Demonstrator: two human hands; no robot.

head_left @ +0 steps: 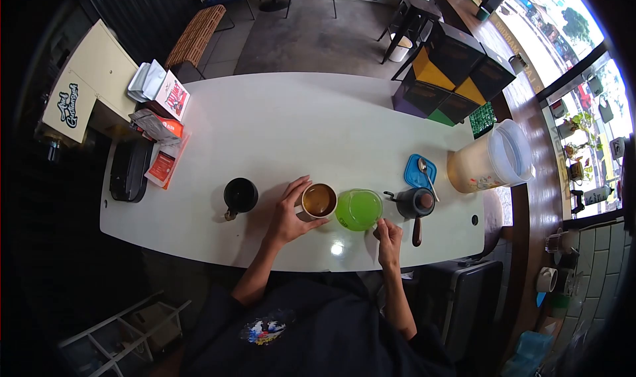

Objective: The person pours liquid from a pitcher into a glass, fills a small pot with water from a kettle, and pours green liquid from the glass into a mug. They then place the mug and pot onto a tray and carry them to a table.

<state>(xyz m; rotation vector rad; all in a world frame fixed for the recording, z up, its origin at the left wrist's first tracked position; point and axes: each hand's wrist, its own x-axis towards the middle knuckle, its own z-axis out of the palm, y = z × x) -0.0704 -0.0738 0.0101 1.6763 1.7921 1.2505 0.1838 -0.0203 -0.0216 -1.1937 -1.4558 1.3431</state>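
Observation:
Near the table's front edge, my left hand (pixel 289 217) is wrapped round a cup (pixel 319 201) with brown inside it. Just right of that cup stands a clear vessel (pixel 359 209) of bright green liquid. My right hand (pixel 389 240) is closed at the vessel's lower right, apparently on its handle, which the fingers mostly hide. A dark cup (pixel 240 195) stands to the left of my left hand. To the right of the green vessel is a dark pot (pixel 415 203) with a brown handle.
On the white table (pixel 285 112), a spoon (pixel 428 177) lies on a blue lid (pixel 413 173). A large translucent container (pixel 483 160) stands at the right. Dark boxes (pixel 457 66) are stacked at the back right. Packets (pixel 163 165) and a black case (pixel 130 170) lie at the left.

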